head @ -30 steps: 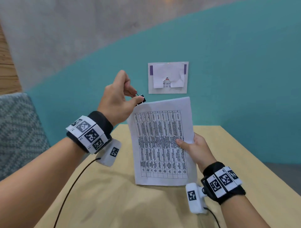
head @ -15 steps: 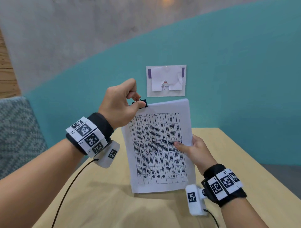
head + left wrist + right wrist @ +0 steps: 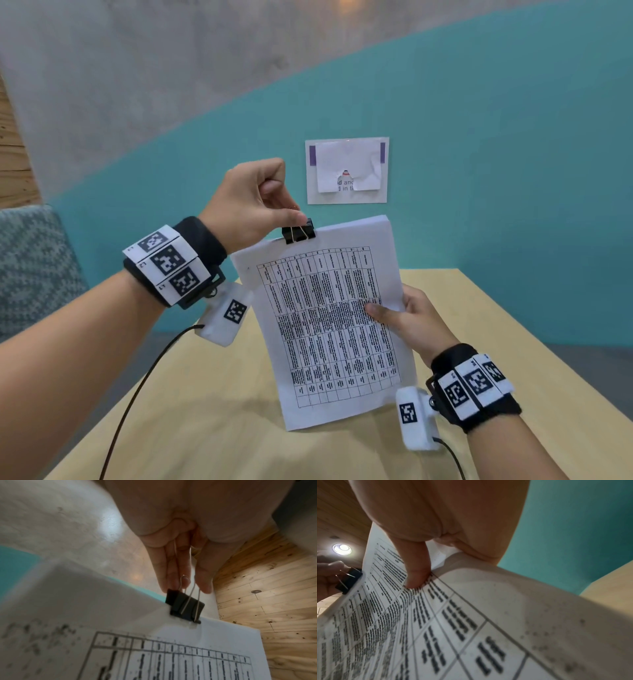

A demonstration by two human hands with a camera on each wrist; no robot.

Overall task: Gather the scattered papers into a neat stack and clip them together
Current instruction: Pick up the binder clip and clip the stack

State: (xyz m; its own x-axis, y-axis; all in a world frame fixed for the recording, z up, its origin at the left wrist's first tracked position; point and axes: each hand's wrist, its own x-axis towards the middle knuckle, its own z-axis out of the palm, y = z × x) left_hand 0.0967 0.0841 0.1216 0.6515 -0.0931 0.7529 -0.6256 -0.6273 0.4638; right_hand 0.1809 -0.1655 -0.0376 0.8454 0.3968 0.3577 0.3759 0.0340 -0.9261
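Above the counter [image 3: 513,308], clear of its surface, the papers [image 3: 329,325] stand nearly upright as one squared stack, the right hand [image 3: 411,318] pinching their right edge – thumb on the printed face, fingers behind. The clip [image 3: 298,232] already straddles the top edge near its left corner, and the left hand [image 3: 253,202] pinches its wire handles, so this looks like the final clipping step – next, ease the handles apart without skewing the sheets. Open air surrounds the stack, leaving room to lower it.

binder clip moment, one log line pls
binder clip: on stack's top edge | left hand: pinching clip handles | right hand: holding paper stack upright over table
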